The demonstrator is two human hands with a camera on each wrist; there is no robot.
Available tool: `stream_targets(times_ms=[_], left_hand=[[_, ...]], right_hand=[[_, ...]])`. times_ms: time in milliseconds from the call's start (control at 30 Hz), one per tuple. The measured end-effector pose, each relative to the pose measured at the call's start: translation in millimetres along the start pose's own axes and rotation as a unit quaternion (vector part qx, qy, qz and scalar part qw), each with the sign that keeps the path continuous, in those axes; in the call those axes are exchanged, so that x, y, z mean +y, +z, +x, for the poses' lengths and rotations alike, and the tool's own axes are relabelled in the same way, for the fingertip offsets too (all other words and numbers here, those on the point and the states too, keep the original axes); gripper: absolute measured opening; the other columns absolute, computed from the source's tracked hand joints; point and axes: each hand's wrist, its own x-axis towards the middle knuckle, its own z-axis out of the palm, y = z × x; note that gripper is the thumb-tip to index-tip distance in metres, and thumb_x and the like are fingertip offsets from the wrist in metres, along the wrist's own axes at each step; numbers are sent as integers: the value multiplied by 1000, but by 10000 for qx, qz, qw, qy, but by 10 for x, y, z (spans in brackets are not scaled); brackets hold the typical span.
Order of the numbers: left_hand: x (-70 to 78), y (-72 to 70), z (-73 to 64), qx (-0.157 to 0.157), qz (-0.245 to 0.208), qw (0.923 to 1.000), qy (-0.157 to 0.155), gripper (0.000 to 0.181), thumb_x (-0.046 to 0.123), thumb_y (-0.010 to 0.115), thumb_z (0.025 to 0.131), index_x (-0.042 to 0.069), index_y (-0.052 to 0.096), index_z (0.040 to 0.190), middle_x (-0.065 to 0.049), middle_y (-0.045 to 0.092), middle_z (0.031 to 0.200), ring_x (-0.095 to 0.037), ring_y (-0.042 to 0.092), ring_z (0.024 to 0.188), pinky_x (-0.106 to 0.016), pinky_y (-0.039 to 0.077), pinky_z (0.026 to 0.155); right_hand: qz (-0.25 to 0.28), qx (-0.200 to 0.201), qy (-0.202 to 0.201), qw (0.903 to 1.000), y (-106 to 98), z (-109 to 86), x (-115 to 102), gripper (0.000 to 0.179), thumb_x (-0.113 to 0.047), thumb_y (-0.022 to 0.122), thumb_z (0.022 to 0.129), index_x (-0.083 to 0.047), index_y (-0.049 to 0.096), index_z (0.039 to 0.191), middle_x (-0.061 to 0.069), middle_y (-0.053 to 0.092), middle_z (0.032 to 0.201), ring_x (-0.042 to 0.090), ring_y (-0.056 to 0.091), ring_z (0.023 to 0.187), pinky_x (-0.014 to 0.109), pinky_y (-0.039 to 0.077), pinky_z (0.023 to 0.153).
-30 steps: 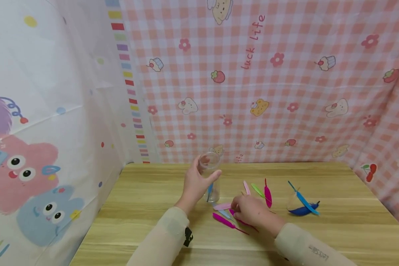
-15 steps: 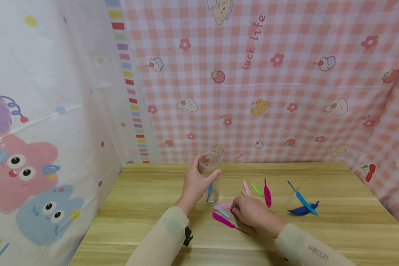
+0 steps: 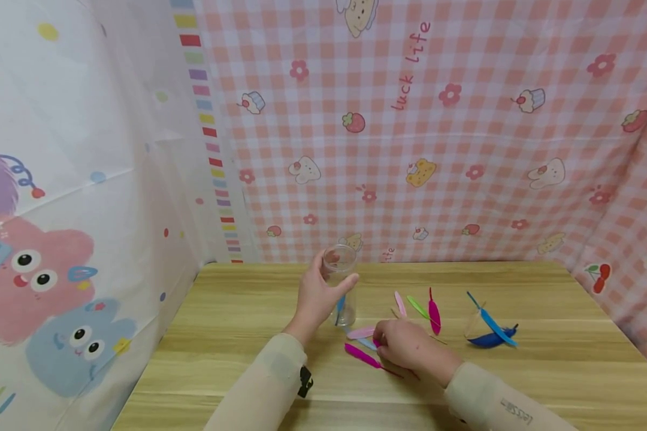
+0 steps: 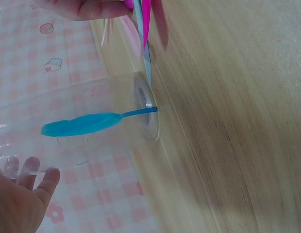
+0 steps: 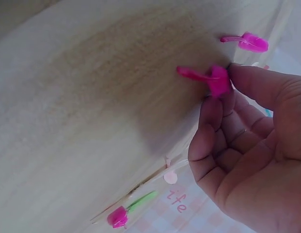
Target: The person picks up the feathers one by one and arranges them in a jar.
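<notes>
My left hand [image 3: 315, 299] grips a clear cylindrical container [image 3: 341, 260] near its top, the thumb on one side and the fingers behind the wall. It stands upright on the table with its mouth open. Inside, a bright blue feather [image 4: 85, 124] leans with its quill at the bottom. To the right, my right hand [image 3: 412, 346] pinches a magenta feather [image 5: 219, 81] between thumb and fingertips, low over the table; the hand covers most of it in the head view. Beside it lie a pale pink feather [image 3: 361, 333], a light blue feather [image 3: 366, 343] and another magenta feather [image 3: 362, 355].
Beyond the right hand lie a pink feather [image 3: 400, 304], a green feather [image 3: 418, 307] and a magenta feather [image 3: 434, 317]. Farther right, a bright blue feather [image 3: 497, 329] crosses a dark blue feather [image 3: 485, 342]. A checked cloth [image 3: 388, 149] hangs behind the wooden table [image 3: 237, 311].
The magenta feather at my right fingertips has shifted slightly, and less of it shows now. The right hand has barely moved; the left hand and container stay where they were.
</notes>
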Motion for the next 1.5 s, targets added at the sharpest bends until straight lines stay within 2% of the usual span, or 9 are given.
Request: stream_targets(times_ms=[267, 500, 700, 833, 1033, 1167, 1333, 1433, 1500], left_hand=[[12, 8, 0, -26, -73, 10000, 12, 73, 44, 87, 89, 17, 54, 148, -16, 68, 139, -29, 65, 126, -56, 55, 112], [23, 11, 1, 1, -65, 10000, 38, 73, 45, 87, 89, 19, 53, 148, -12, 69, 137, -27, 65, 125, -55, 56, 111], [21, 9, 5, -3, -162, 9999, 44, 74, 44, 87, 89, 19, 53, 149, -7, 69, 137, -27, 65, 129, -55, 55, 113], [19, 10, 9, 2, -160, 9999, 52, 74, 43, 88, 89, 18, 53, 149, -9, 69, 138, -28, 65, 128, -55, 55, 113], [10, 12, 7, -12, -191, 9998, 85, 76, 42, 88, 89, 16, 52, 151, -10, 69, 137, -28, 65, 127, -55, 55, 113], [-3, 16, 8, 11, -138, 9999, 96, 77, 41, 88, 90, 14, 51, 152, -10, 69, 136, -28, 65, 125, -53, 56, 112], [-14, 16, 10, 20, -146, 9998, 103, 77, 39, 88, 89, 14, 51, 152, -15, 69, 137, -30, 65, 124, -55, 56, 112], [-14, 15, 10, 18, -159, 9997, 163, 76, 38, 88, 90, 12, 51, 151, -14, 70, 136, -30, 66, 124, -54, 56, 112], [-15, 14, 9, 25, -165, 9997, 192, 76, 38, 88, 90, 11, 51, 151, -12, 70, 135, -29, 66, 125, -53, 57, 112]], right_hand=[[221, -14, -93, 9997, 8, 0, 37, 14, -11, 82, 91, -13, 76, 103, -2, 72, 90, 14, 63, 82, 46, 63, 85], [666, 61, -391, 9970, -60, -24, 87, 6, -12, 79, 93, -13, 75, 97, -5, 67, 82, 12, 56, 73, 28, 51, 65], [1404, 196, -571, 9883, -262, -31, 75, 6, -16, 75, 98, -12, 75, 93, -6, 63, 74, 9, 51, 64, 21, 43, 55], [1785, 298, -276, 9831, -441, -29, 30, 9, -20, 72, 102, -13, 75, 97, -3, 63, 76, 11, 51, 66, 23, 44, 58], [2118, 1049, -146, 9716, -733, -32, -58, 15, -23, 70, 104, -9, 76, 106, 3, 71, 85, 13, 55, 73, 25, 47, 61], [2427, 1894, -267, 9511, -934, -48, -147, 19, -23, 69, 105, -6, 76, 107, 7, 74, 87, 14, 56, 72, 24, 47, 61], [2955, 3200, -412, 8992, -1111, -75, -310, 22, -27, 70, 105, -6, 77, 108, 9, 73, 87, 14, 56, 72, 22, 49, 62], [3318, 3493, -586, 8743, -1168, -99, -428, 24, -28, 71, 105, -6, 77, 108, 6, 69, 85, 13, 54, 71, 22, 48, 61], [3450, 3434, -712, 8706, -1186, -112, -504, 24, -29, 71, 105, -6, 76, 109, 7, 69, 88, 13, 56, 73, 22, 49, 62]])
